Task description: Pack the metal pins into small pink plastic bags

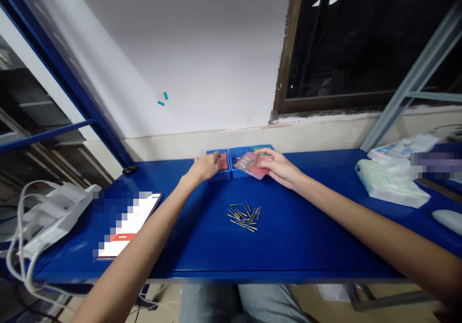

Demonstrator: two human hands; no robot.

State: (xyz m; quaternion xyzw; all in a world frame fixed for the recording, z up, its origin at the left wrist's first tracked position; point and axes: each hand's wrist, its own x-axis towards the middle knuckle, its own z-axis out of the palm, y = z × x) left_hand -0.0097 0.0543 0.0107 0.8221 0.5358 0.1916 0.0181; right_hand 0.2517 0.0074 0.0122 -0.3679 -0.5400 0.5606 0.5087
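Observation:
My right hand point(277, 167) is closed on a pink translucent bag point(251, 165), held over the blue bins at the back of the table. My left hand point(206, 167) is at the left blue bin point(224, 174), where pink bags lie; its fingertips are at the bin, and whether they grip anything is hidden. Beside it, the middle blue bin point(238, 173) holds small metal pieces, partly covered by the bag. Several thin metal pins with brass-coloured ends point(246, 216) lie in a loose pile on the blue table point(288, 236), nearer to me.
A phone or tablet point(135, 222) with a lit screen lies at the left, beside a white power strip point(59, 212) with cables. At the right are a pack of tissues point(391, 183) and a white rounded object point(448, 220). Behind the table stands a wall with a window point(361, 44).

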